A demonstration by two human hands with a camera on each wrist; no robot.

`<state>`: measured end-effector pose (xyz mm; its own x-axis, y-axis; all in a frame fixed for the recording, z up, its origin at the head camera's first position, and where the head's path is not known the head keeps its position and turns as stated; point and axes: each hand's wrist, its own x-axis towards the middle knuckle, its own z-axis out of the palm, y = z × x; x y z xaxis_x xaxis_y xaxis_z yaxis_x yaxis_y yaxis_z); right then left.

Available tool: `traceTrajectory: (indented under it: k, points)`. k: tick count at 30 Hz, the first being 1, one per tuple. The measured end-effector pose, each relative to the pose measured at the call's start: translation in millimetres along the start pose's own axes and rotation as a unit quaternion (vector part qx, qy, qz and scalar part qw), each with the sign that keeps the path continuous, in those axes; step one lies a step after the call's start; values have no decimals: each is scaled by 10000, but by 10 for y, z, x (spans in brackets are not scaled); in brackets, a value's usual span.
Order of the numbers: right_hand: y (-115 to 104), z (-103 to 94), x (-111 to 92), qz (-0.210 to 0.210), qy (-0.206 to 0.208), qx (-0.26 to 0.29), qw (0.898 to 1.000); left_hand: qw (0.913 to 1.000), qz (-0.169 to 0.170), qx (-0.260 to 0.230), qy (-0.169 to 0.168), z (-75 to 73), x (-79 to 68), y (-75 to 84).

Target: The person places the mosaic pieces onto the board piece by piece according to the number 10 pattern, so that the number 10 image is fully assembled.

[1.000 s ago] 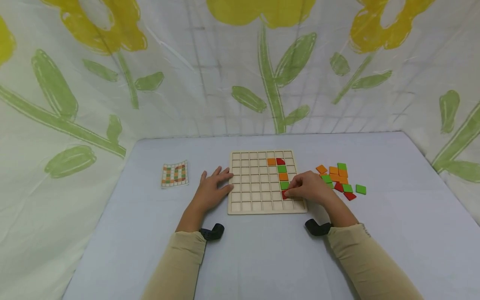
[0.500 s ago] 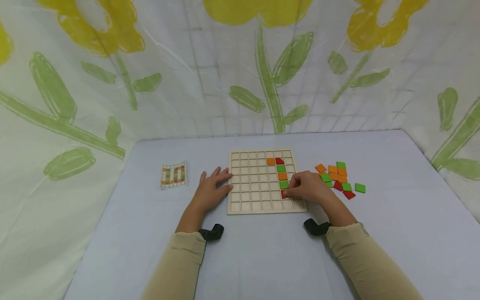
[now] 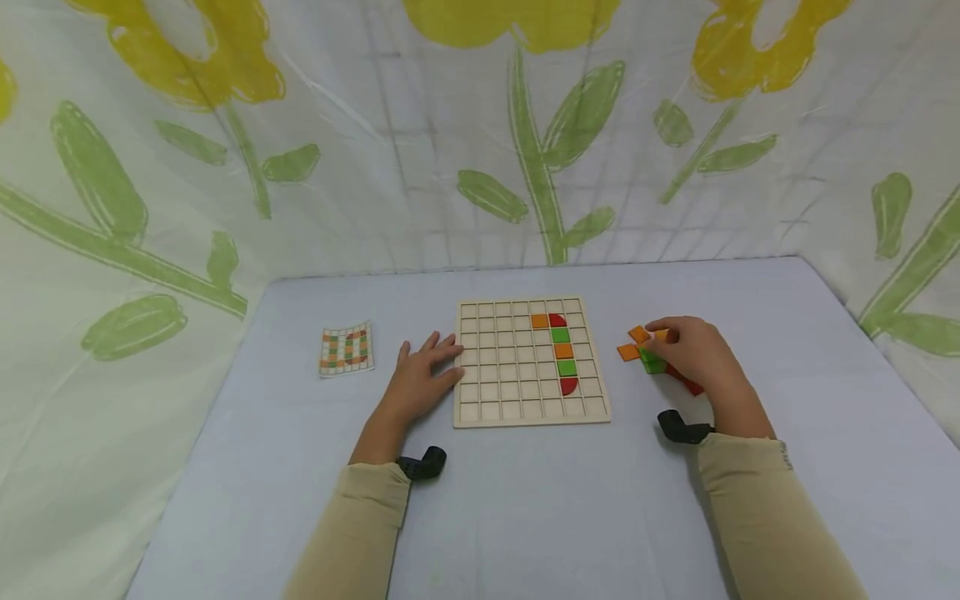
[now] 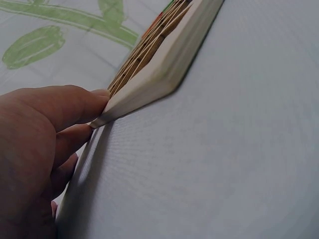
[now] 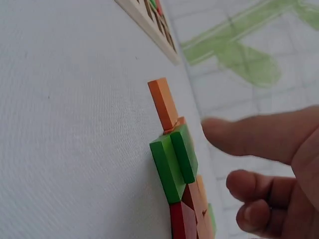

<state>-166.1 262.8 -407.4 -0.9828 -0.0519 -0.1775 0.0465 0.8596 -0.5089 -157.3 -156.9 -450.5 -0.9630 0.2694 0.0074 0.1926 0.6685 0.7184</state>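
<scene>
My left hand rests with spread fingers against the left edge of a wooden grid board. In the left wrist view, the thumb touches the board's rim. The board holds two orange squares, two green squares and two rounded red pieces, mostly in one column; among them are a red piece and a green square. My right hand hovers over a loose tile pile, partly hiding it. Its thumb stands apart from the bent fingers, with no tile between them. Below lie green tiles.
A small pattern card lies left of the board. Orange tiles and red tiles lie loose at the board's right. A white cloth with painted flowers hangs behind the table.
My right hand has let go of the lower red piece, which stays on the board, and has moved right over the loose tiles. The left hand has kept its place.
</scene>
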Motion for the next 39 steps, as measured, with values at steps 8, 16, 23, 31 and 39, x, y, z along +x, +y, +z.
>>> traceTrajectory:
  k: [8,16,23,31,39]
  points:
    - [-83,183,71,-769,-297,-263,9963,10000,27,79,-7,19,12,-25]
    - [-133,225,59,-711,199,-115,9972,10000,-75,51,0,26,22,-36]
    - [-273,287,67,-1007,518,249,9933,9999,-96,90,-26,33,25,-36]
    - [-704,527,-67,-1518,-292,628,9860,9999,-98,105,-16,29,25,-37]
    - [-876,702,-104,-1631,-612,479,9836,9999,-141,44,-52,17,17,-16]
